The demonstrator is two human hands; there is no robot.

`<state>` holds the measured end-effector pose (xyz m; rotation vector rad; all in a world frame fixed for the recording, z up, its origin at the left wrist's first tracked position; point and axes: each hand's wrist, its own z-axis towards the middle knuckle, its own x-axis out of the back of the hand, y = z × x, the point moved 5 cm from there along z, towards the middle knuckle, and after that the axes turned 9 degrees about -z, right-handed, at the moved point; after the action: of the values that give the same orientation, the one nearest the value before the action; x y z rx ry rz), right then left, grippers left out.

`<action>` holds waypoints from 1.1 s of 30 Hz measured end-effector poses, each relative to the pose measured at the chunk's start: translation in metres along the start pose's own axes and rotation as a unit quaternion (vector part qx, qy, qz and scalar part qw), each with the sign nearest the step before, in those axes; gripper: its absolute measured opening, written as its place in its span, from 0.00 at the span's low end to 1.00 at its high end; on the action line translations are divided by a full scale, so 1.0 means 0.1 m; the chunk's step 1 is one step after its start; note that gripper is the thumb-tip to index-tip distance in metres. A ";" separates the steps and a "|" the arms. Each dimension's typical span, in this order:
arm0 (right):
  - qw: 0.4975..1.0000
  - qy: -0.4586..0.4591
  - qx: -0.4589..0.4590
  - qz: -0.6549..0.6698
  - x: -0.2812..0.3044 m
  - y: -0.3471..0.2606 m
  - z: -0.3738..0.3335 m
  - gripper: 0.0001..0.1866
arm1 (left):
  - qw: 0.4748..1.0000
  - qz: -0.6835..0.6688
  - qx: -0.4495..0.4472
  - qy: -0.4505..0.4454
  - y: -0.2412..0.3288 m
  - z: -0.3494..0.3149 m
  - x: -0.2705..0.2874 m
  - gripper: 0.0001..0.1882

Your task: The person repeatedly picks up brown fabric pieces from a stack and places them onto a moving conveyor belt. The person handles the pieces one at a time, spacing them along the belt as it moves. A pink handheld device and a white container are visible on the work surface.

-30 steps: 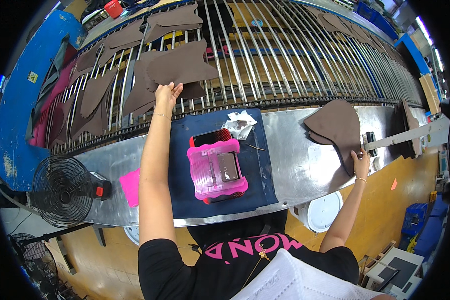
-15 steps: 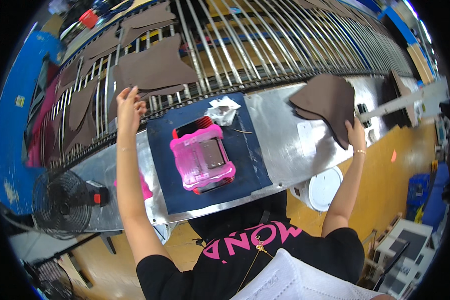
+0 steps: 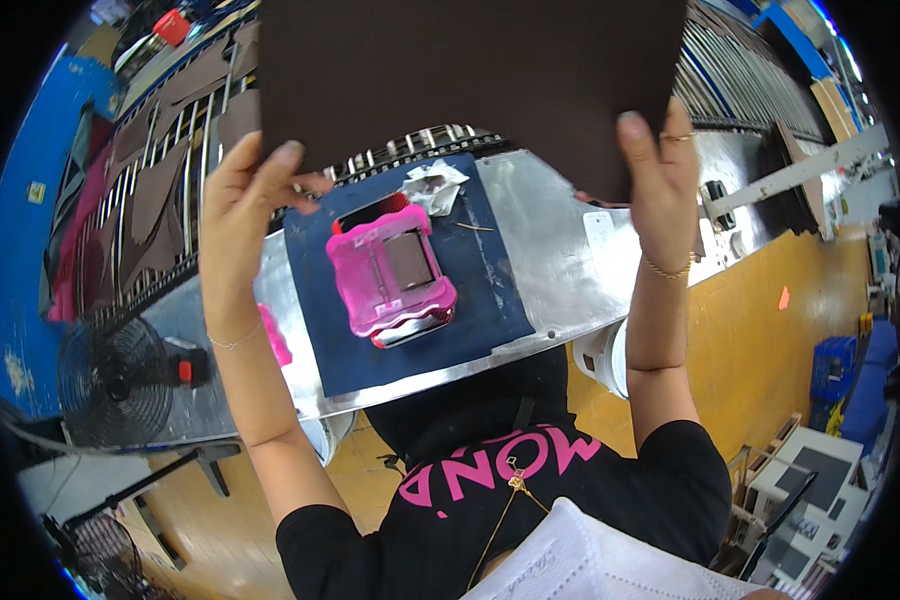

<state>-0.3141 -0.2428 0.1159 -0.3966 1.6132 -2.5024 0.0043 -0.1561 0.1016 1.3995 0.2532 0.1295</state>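
A large dark brown sheet piece (image 3: 460, 80) is raised close in front of me and covers the upper middle of the view. My right hand (image 3: 662, 190) grips its right edge, thumb on the near face and the other fingers partly hidden. At the lower left corner my left hand (image 3: 238, 200) holds it with the thumb over the edge; some fingers show below the sheet. Beneath, a pink frame-shaped tool (image 3: 365, 275) with a brown patch in its window lies on a dark blue mat (image 3: 480, 320). A crumpled white wad (image 3: 436, 187) sits beside it.
A metal rod conveyor (image 3: 740, 80) runs behind the metal table (image 3: 555, 290), with brown pieces (image 3: 153, 190) at left. A black fan (image 3: 113, 385) stands at the table's left. On the right are a pale bar (image 3: 800, 172) and a white bucket (image 3: 602, 355).
The brown piece has come up from the table's right side toward me. My right hand moved left with it, and my left hand has left the conveyor pieces for its left edge.
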 end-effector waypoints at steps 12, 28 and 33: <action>0.956 -0.215 0.103 -0.171 -1.45 0.27 -0.25 0.10 | 0.920 0.231 -0.161 0.272 0.70 -1.20 1.22 0.11; 0.945 -0.067 0.107 -0.302 -0.05 1.08 -0.84 0.07 | 0.967 0.255 0.008 0.003 -0.28 -0.71 0.22 0.04; 0.970 0.023 -0.030 -0.239 0.77 1.14 -0.96 0.03 | 0.931 0.326 -0.078 -0.143 -0.30 -0.42 -0.36 0.05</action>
<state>-0.4192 -0.2265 -0.0142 -0.8303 1.7915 -2.8156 -0.0426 -0.1301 0.0693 1.2779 -0.4664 0.4774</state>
